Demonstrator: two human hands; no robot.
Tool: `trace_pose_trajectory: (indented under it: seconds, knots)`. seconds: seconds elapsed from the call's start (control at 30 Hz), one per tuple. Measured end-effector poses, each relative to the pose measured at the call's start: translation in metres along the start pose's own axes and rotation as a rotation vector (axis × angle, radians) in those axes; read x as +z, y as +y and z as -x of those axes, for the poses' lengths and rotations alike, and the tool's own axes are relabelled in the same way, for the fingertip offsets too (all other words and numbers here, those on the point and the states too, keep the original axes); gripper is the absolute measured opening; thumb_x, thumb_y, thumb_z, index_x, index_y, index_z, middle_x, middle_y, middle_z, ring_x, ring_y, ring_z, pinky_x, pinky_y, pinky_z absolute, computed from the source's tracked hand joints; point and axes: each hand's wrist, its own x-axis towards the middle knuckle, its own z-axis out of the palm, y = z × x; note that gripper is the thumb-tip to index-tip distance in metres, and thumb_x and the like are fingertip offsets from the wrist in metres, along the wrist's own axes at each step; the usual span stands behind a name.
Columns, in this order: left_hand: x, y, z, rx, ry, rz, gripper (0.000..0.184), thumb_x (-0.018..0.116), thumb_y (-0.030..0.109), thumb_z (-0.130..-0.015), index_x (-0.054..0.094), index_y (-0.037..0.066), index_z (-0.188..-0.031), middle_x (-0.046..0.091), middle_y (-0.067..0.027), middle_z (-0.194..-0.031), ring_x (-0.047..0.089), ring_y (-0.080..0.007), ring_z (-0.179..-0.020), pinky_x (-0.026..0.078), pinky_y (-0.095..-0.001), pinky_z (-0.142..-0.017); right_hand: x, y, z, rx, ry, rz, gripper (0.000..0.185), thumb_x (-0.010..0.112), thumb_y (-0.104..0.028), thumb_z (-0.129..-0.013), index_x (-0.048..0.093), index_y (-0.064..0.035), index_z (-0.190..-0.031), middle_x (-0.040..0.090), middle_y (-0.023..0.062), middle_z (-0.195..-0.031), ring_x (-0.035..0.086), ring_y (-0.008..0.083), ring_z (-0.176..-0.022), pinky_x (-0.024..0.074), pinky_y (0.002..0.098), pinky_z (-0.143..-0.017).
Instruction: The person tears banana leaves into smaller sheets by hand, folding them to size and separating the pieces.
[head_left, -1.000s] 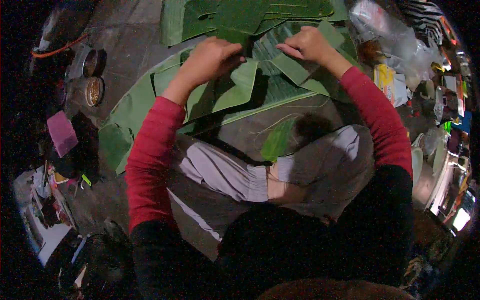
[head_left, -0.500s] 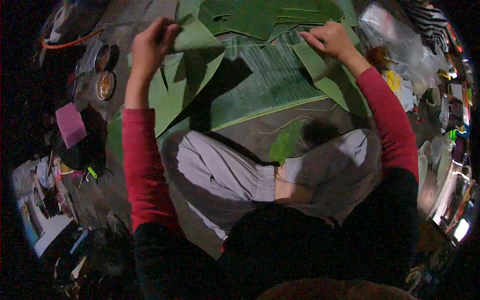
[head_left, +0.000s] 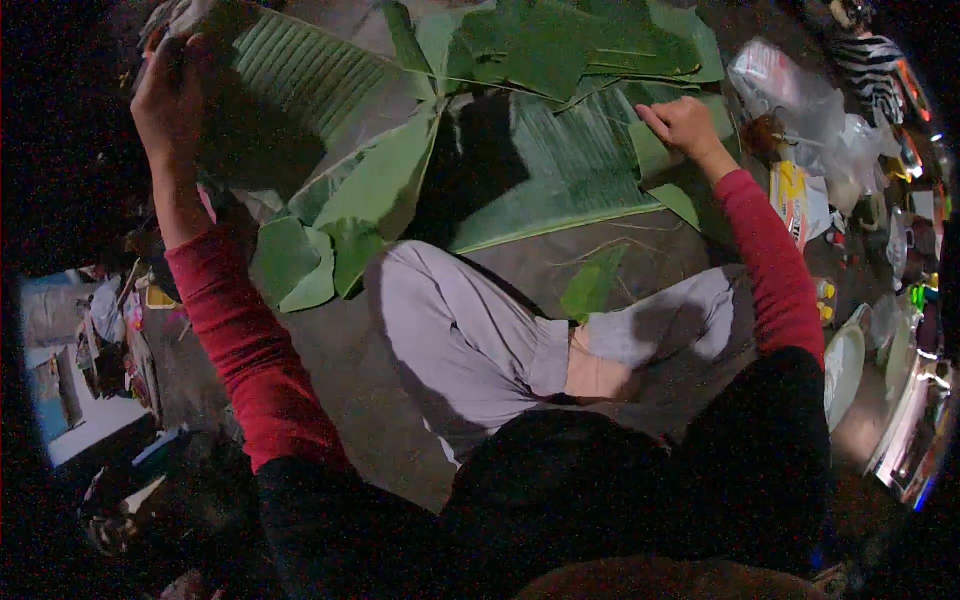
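Note:
My left hand (head_left: 168,100) is raised at the upper left, its fingers closed at the edge of a large green leaf piece (head_left: 310,75) that spreads to its right. My right hand (head_left: 682,124) is closed at the upper right, over a leaf piece (head_left: 652,150), with a thin strip running from near it towards the left. Between the hands lies a broad dark leaf (head_left: 575,150) with a pale rib along its near edge. Stacked cut leaves (head_left: 545,45) rest beyond it. Smaller leaf pieces (head_left: 290,262) lie at the left.
My crossed legs (head_left: 470,320) are in front of me, with a small leaf (head_left: 592,285) just beyond them. Clear plastic bags (head_left: 800,100), a yellow and white packet (head_left: 795,200) and a pale dish (head_left: 845,365) are at the right. Papers (head_left: 95,400) lie at the left.
My left hand has swung far to the left and up, and the leaf piece by it is spread out. My right hand has moved right and slightly down, still closed.

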Motion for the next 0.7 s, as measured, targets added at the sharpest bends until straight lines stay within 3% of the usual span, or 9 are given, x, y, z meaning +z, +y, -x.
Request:
trace_pose_trajectory:
  seconds: [0.03, 0.17, 0.23, 0.47, 0.57, 0.63, 0.67, 0.7]
  knots:
    - [-0.013, -0.009, -0.002, -0.195, -0.111, 0.022, 0.027, 0.057, 0.028, -0.086, 0.06, 0.007, -0.101, 0.064, -0.008, -0.091, 0.059, -0.0121, -0.08, 0.045, -0.0262, -0.074, 0.001, 0.003, 0.003, 0.041, -0.002, 0.001, 0.024, 0.056, -0.03, -0.082, 0.064, -0.0149, -0.065, 0.055, 0.0075, -0.055, 0.051, 0.0283, -0.05, 0.0394, 0.0369, -0.049]
    - [-0.056, -0.021, -0.019, -0.226, -0.101, 0.024, 0.027, 0.055, 0.03, -0.086, 0.06, 0.007, -0.1, 0.064, -0.0079, -0.091, 0.059, -0.012, -0.081, 0.045, -0.026, -0.074, -0.014, 0.002, 0.013, 0.096, 0.053, -0.088, 0.022, 0.056, -0.031, -0.082, 0.066, -0.0148, -0.072, 0.056, 0.0076, -0.056, 0.053, 0.029, -0.051, 0.0401, 0.0384, -0.05]
    - [-0.075, -0.043, -0.023, -0.381, -0.086, 0.223, 0.027, 0.055, 0.029, -0.087, 0.06, 0.007, -0.1, 0.064, -0.0072, -0.091, 0.059, -0.0117, -0.079, 0.045, -0.0257, -0.073, -0.022, 0.005, 0.022, 0.193, -0.005, -0.001, 0.024, 0.055, -0.031, -0.082, 0.066, -0.0133, -0.07, 0.057, 0.0085, -0.059, 0.054, 0.0297, -0.053, 0.0415, 0.039, -0.052]
    - [-0.142, -0.068, -0.045, -0.328, -0.025, -0.031, 0.027, 0.054, 0.031, -0.087, 0.06, 0.008, -0.1, 0.064, -0.0058, -0.09, 0.059, -0.0114, -0.08, 0.045, -0.0262, -0.073, -0.039, 0.015, 0.061, 0.259, -0.074, 0.226, 0.036, 0.051, -0.036, -0.085, 0.064, -0.0102, -0.062, 0.055, 0.0144, -0.054, 0.054, 0.033, -0.05, 0.0434, 0.0417, -0.05]
    - [-0.179, -0.082, -0.059, -0.221, -0.053, -0.175, 0.029, 0.053, 0.033, -0.087, 0.06, 0.008, -0.099, 0.064, -0.0064, -0.091, 0.06, -0.0138, -0.083, 0.045, -0.027, -0.074, -0.047, 0.016, 0.076, 0.302, -0.028, 0.226, 0.04, 0.05, -0.036, -0.085, 0.063, -0.0091, -0.058, 0.054, 0.0152, -0.052, 0.054, 0.0334, -0.048, 0.0427, 0.0418, -0.048]
    - [-0.214, -0.087, -0.067, 0.318, -0.385, -1.093, 0.032, 0.051, 0.036, -0.087, 0.06, 0.009, -0.1, 0.064, -0.0082, -0.093, 0.06, -0.0188, -0.085, 0.045, -0.0282, -0.074, -0.06, 0.008, 0.083, 0.3, 0.024, 0.231, 0.041, 0.049, -0.035, -0.085, 0.061, -0.0076, -0.056, 0.053, 0.0151, -0.051, 0.053, 0.0336, -0.047, 0.0422, 0.0421, -0.047]
    - [-0.228, -0.096, -0.065, 0.314, -0.384, -1.104, 0.032, 0.051, 0.036, -0.087, 0.06, 0.009, -0.1, 0.064, -0.0082, -0.093, 0.06, -0.0188, -0.085, 0.045, -0.0282, -0.074, -0.062, 0.008, 0.084, 0.292, 0.032, 0.228, 0.041, 0.049, -0.035, -0.085, 0.061, -0.0076, -0.056, 0.053, 0.0151, -0.051, 0.053, 0.0336, -0.047, 0.0422, 0.0421, -0.047]
    - [-0.242, -0.104, -0.061, -0.063, -0.282, -0.79, 0.033, 0.051, 0.037, -0.087, 0.061, 0.009, -0.1, 0.064, -0.0082, -0.093, 0.06, -0.0193, -0.086, 0.045, -0.0281, -0.074, -0.063, 0.014, 0.09, 0.298, 0.028, 0.243, 0.042, 0.049, -0.035, -0.085, 0.06, -0.0077, -0.055, 0.053, 0.0152, -0.051, 0.053, 0.0335, -0.047, 0.0421, 0.0423, -0.048]
